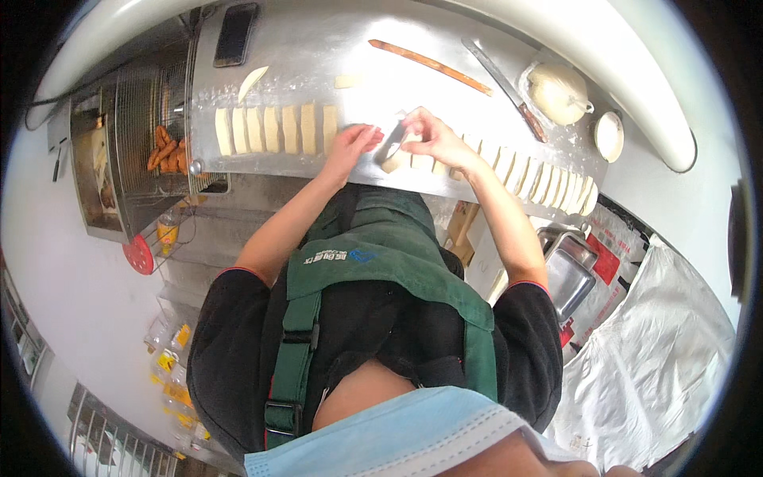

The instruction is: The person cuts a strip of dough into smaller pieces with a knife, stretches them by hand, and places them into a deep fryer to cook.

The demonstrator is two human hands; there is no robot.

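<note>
My right hand [435, 141] grips a flat grey blade that looks like a dough scraper [392, 141], its edge down by the near end of a row of cut dough strips [509, 171]. That row curves off to the right along the table's near edge. My left hand [355, 149] hovers just left of the blade with its fingers stretched out together and nothing visible in them. Beside it, to the left, stands a second set of dough strips [270, 129], spaced apart in a line. Behind them lie a pointed dough scrap [253, 83] and a small flat dough piece [348, 81].
On the metal table [310, 48] rest a phone [236, 34], a thin wooden stick [429, 65], a long knife [509, 87], plastic-wrapped dough [559, 93] and a white bowl [610, 137]. At left is a fryer with a rack of fried dough sticks [167, 149]. Metal trays [568, 274] sit lower right.
</note>
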